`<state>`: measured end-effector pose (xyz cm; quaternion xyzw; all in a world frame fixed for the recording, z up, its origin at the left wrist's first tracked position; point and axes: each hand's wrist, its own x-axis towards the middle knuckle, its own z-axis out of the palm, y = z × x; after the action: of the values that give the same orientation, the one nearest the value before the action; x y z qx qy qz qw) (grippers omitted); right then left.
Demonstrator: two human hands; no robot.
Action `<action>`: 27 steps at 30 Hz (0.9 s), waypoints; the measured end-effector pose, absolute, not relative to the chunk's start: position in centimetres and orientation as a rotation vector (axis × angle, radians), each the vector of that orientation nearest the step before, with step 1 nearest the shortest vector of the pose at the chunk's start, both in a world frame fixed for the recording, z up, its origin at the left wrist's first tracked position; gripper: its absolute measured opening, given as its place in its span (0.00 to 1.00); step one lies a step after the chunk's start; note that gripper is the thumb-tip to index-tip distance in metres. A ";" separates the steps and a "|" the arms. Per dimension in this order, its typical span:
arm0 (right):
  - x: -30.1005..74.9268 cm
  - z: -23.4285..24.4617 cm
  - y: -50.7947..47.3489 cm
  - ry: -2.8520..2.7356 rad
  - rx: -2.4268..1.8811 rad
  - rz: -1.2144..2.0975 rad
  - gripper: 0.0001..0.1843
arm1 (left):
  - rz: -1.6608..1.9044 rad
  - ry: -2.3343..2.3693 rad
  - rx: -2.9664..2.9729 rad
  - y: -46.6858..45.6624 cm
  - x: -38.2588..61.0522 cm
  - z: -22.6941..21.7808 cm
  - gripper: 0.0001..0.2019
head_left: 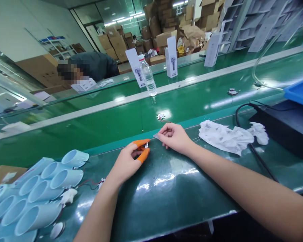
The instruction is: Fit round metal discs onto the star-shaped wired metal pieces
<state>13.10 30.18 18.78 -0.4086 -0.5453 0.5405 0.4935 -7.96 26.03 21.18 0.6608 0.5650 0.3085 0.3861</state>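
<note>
My left hand [131, 156], with orange covers on the thumb and a finger, pinches a small silvery part [146, 145] above the green bench. Close to its right, my right hand [174, 136] is closed with thumb and forefinger on a small thin translucent piece [156, 135]; its kind is not clear. The two hands are apart. Just beyond them a small star-shaped metal part [161, 116] with a thin red wire lies on the green belt. Another wired part [101, 183] lies partly hidden behind my left forearm.
Several light-blue cylindrical housings [67, 179] stand at the left. A crumpled white cloth [224, 136], black cable [261, 159] and blue tray [300, 90] are at the right. Across the belt stand a water bottle [148, 77] and white boxes [171, 60]; a person [93, 65] bends over there.
</note>
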 end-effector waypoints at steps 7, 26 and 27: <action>13.4 19.6 30.0 -1.363 -0.958 1.417 0.10 | 0.792 1.430 1.787 25.9 -7.8 21.4 0.22; 12.6 18.5 29.0 -1.589 -0.884 1.457 0.06 | 0.811 1.512 1.976 25.8 -7.5 20.9 0.14; 12.6 18.5 29.0 -1.633 -0.893 1.394 0.05 | 0.806 1.519 2.001 25.8 -7.5 20.8 0.13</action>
<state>12.62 29.01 18.51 -0.3524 -0.6446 0.5502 0.3969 -7.47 25.84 20.82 0.7345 0.5576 0.2959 0.2489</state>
